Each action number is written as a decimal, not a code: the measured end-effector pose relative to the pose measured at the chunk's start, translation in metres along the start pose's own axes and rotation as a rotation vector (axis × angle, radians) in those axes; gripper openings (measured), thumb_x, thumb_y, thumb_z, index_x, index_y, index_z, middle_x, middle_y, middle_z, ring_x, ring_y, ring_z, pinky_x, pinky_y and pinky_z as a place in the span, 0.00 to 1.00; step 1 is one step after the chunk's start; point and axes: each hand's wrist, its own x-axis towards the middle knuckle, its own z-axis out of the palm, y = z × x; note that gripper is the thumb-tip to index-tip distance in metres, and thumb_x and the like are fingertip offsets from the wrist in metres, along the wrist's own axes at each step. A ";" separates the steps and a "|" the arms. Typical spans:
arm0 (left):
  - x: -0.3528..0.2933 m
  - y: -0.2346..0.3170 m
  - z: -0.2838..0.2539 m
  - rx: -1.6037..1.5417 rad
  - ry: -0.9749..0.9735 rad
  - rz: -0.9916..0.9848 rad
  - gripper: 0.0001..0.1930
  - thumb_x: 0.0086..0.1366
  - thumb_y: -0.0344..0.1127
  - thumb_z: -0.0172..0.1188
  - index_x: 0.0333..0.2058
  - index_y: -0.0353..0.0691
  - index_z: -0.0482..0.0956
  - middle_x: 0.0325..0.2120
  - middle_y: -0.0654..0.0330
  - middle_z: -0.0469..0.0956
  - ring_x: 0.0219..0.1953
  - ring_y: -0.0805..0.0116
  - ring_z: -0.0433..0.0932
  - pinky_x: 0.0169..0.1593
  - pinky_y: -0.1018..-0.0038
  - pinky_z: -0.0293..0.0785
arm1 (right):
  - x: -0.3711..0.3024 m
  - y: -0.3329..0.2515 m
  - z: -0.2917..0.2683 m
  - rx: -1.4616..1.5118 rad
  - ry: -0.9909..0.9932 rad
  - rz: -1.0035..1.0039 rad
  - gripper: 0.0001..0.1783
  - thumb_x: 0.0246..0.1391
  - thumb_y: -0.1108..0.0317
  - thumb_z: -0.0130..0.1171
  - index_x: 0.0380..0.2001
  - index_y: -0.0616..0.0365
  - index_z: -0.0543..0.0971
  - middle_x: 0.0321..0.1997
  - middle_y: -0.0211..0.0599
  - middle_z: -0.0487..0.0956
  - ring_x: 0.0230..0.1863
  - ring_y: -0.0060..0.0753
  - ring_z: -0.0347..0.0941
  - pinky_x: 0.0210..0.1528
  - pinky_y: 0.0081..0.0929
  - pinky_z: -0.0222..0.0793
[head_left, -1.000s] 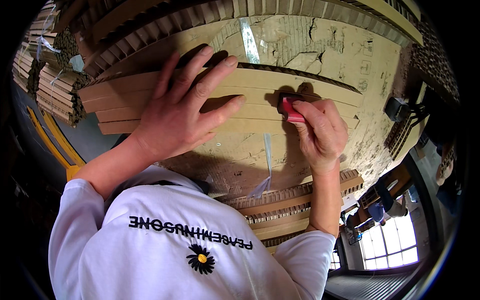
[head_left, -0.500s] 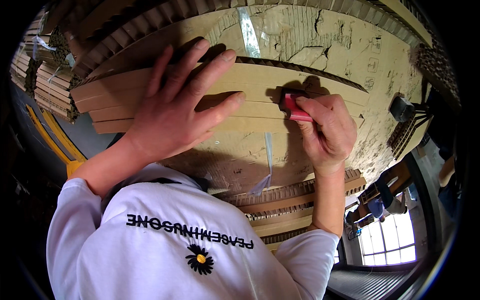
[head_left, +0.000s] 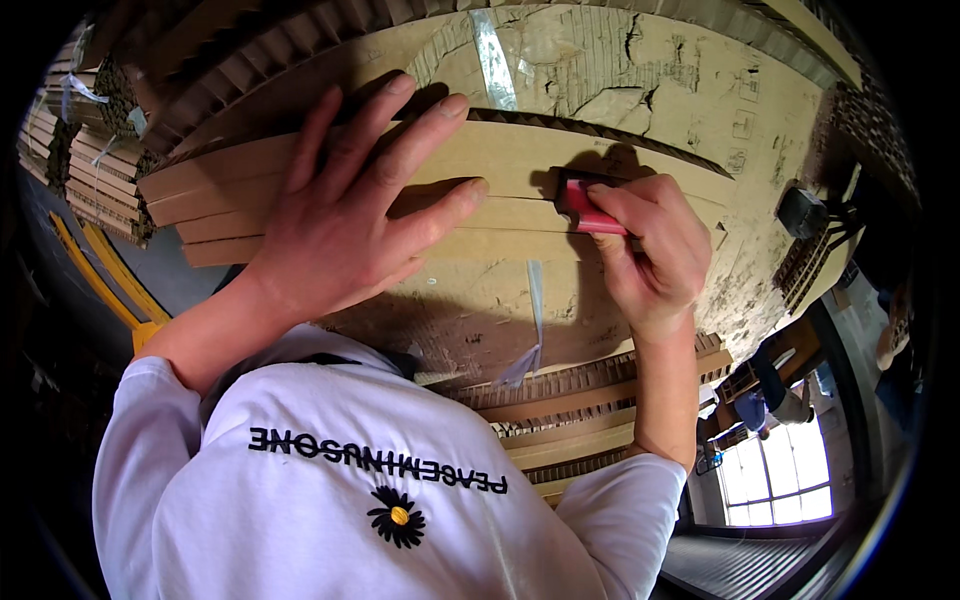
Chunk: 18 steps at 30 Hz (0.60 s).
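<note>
Several long brown cardboard strips [head_left: 520, 213] lie side by side on a worn cardboard surface. My left hand [head_left: 365, 185] rests spread over their left part, fingers apart, holding nothing. My right hand [head_left: 655, 245] pinches a small red block [head_left: 592, 210] between thumb and fingers. Its dark end is at the strips' upper face, right of the middle; whether it touches them I cannot tell. The block looks like a hand stamp, but its underside is hidden.
A dark block-shaped object [head_left: 803, 215] lies at the right. Ridged cardboard strips [head_left: 580, 395] are stacked near my body, and bundled cardboard [head_left: 105, 180] stands at far left beside a yellow frame [head_left: 105, 265]. Clear tape [head_left: 493, 62] crosses the surface. Other people [head_left: 775, 400] are in the right background.
The red block in my right hand has shifted very slightly left and tilted a little. My left hand stays spread on the strips, almost unmoved.
</note>
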 end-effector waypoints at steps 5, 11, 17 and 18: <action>0.000 -0.001 -0.005 -0.040 -0.020 0.004 0.44 0.29 0.40 0.81 0.54 0.58 0.80 0.71 0.52 0.57 0.73 0.43 0.54 0.69 0.37 0.50 | -0.011 -0.004 -0.003 0.212 0.189 0.161 0.12 0.45 0.75 0.72 0.35 0.60 0.83 0.28 0.35 0.79 0.29 0.29 0.75 0.25 0.24 0.68; 0.000 -0.002 -0.005 -0.052 -0.013 0.019 0.43 0.31 0.40 0.81 0.55 0.58 0.79 0.72 0.52 0.57 0.73 0.43 0.53 0.69 0.37 0.50 | -0.048 -0.014 -0.015 0.714 0.462 0.514 0.11 0.56 0.77 0.67 0.43 0.60 0.79 0.40 0.36 0.78 0.31 0.22 0.72 0.29 0.19 0.71; 0.000 -0.001 -0.006 -0.034 -0.022 0.020 0.44 0.31 0.40 0.81 0.55 0.58 0.78 0.71 0.52 0.57 0.74 0.44 0.53 0.69 0.37 0.50 | -0.045 -0.019 -0.005 0.018 0.032 0.116 0.14 0.49 0.76 0.73 0.40 0.63 0.84 0.29 0.40 0.79 0.30 0.33 0.76 0.27 0.22 0.69; 0.000 -0.001 -0.006 -0.033 -0.023 0.019 0.44 0.31 0.40 0.81 0.55 0.58 0.78 0.71 0.52 0.57 0.74 0.44 0.53 0.70 0.37 0.50 | -0.044 -0.020 -0.003 -0.017 0.021 0.103 0.14 0.48 0.76 0.73 0.41 0.63 0.84 0.29 0.40 0.79 0.30 0.33 0.76 0.27 0.23 0.69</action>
